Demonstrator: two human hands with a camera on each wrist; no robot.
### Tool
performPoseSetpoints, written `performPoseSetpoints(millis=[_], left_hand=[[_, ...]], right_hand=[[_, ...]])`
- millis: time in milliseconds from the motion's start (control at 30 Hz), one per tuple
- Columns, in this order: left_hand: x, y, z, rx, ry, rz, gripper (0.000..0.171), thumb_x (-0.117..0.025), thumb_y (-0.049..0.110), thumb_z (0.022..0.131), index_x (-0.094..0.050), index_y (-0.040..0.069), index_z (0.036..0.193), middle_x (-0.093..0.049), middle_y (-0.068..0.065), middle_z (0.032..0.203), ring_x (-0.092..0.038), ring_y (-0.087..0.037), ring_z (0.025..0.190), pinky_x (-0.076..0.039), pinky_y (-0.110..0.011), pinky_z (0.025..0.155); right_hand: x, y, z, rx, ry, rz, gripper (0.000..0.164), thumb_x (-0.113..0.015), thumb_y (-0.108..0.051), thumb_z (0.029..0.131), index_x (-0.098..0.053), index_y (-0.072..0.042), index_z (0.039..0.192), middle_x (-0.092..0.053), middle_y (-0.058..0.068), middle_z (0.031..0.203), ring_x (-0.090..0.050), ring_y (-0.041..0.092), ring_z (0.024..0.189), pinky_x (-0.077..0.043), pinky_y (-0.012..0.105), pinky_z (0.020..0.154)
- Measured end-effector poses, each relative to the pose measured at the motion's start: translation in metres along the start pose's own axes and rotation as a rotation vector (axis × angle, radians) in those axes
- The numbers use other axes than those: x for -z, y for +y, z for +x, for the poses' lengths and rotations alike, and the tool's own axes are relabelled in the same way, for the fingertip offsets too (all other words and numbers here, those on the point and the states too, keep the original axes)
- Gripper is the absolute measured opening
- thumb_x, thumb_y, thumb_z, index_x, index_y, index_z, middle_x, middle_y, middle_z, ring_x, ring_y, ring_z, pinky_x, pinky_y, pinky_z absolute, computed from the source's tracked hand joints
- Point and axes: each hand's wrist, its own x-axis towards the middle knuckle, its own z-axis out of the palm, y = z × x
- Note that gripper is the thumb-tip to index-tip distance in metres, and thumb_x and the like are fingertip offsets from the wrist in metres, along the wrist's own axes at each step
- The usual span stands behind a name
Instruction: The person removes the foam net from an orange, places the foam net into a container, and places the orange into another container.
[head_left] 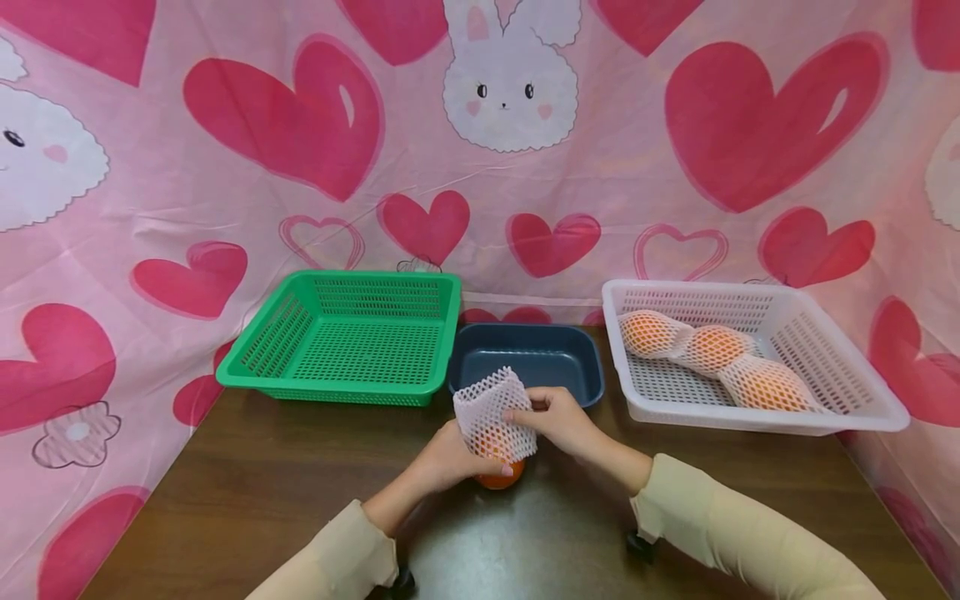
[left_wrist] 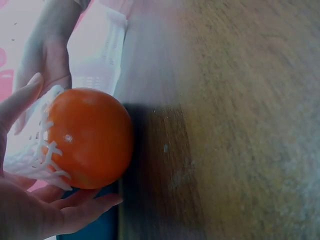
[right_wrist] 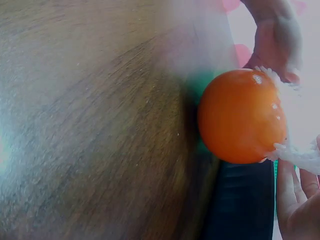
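A smooth, shiny orange sits partly inside a white foam net sleeve, just above the table at the centre. Its bare lower end pokes out of the net, as both wrist views show. My left hand holds the netted fruit from the left, the thumb lying across the front. On the other side, my right hand pinches the net between thumb and fingers. In the left wrist view the net's frayed edge rings the side of the orange. Some fingers behind the net are hidden.
At the back left stands a green basket. A dark blue tub is behind my hands. The white basket at the right holds three netted oranges. A patterned pink cloth hangs behind the brown table.
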Motion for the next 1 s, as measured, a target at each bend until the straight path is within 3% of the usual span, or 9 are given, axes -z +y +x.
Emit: performPoseSetpoints(millis=[133, 267, 500, 633, 800, 1000], left_hand=[[0.000, -0.002, 0.002, -0.014, -0.051, -0.021, 0.081, -0.092, 0.012, 0.076, -0.049, 0.004, 0.144, -0.064, -0.008, 0.128, -0.061, -0.020, 0.107, -0.050, -0.036, 0.098], [0.000, -0.004, 0.002, -0.015, -0.070, 0.029, 0.079, -0.093, 0.014, 0.073, -0.053, 0.003, 0.140, -0.066, -0.005, 0.123, -0.061, -0.019, 0.104, -0.049, -0.036, 0.097], [0.000, -0.006, 0.004, 0.013, -0.071, 0.094, 0.074, -0.093, 0.016, 0.073, -0.057, 0.002, 0.136, -0.067, -0.003, 0.114, -0.061, -0.018, 0.095, -0.050, -0.036, 0.091], [0.001, -0.006, 0.004, 0.066, -0.074, 0.102, 0.070, -0.093, 0.019, 0.074, -0.058, 0.001, 0.133, -0.067, -0.004, 0.108, -0.062, -0.018, 0.090, -0.053, -0.035, 0.085], [0.002, -0.003, 0.003, 0.129, -0.099, 0.138, 0.064, -0.091, 0.023, 0.078, -0.062, 0.005, 0.132, -0.064, -0.008, 0.116, -0.059, -0.023, 0.095, -0.054, -0.040, 0.085], [0.003, -0.002, 0.002, 0.122, -0.105, 0.150, 0.062, -0.090, 0.022, 0.078, -0.063, 0.009, 0.133, -0.062, -0.009, 0.121, -0.057, -0.025, 0.098, -0.053, -0.043, 0.085]], right_hand=[[0.000, -0.002, 0.001, -0.044, -0.010, 0.059, 0.034, -0.073, -0.011, 0.095, -0.067, 0.013, 0.119, -0.075, 0.016, 0.100, -0.069, 0.015, 0.081, -0.060, 0.034, 0.075], [0.001, -0.003, 0.001, -0.088, -0.010, 0.114, 0.038, -0.070, -0.013, 0.098, -0.064, 0.013, 0.125, -0.075, 0.015, 0.107, -0.070, 0.017, 0.085, -0.060, 0.037, 0.079], [0.009, -0.010, 0.008, -0.075, 0.004, 0.154, 0.039, -0.068, -0.012, 0.100, -0.061, 0.014, 0.127, -0.075, 0.016, 0.107, -0.072, 0.017, 0.086, -0.060, 0.037, 0.080], [0.016, -0.015, 0.017, -0.068, 0.043, 0.136, 0.038, -0.067, -0.012, 0.100, -0.061, 0.014, 0.127, -0.075, 0.016, 0.106, -0.072, 0.018, 0.085, -0.060, 0.036, 0.079], [0.023, -0.018, 0.030, -0.086, 0.112, 0.090, 0.039, -0.067, -0.016, 0.101, -0.062, 0.011, 0.129, -0.074, 0.015, 0.107, -0.072, 0.020, 0.084, -0.060, 0.037, 0.080], [0.029, -0.015, 0.046, -0.129, 0.197, 0.045, 0.041, -0.067, -0.023, 0.102, -0.063, 0.005, 0.131, -0.072, 0.017, 0.115, -0.071, 0.022, 0.089, -0.059, 0.037, 0.085]])
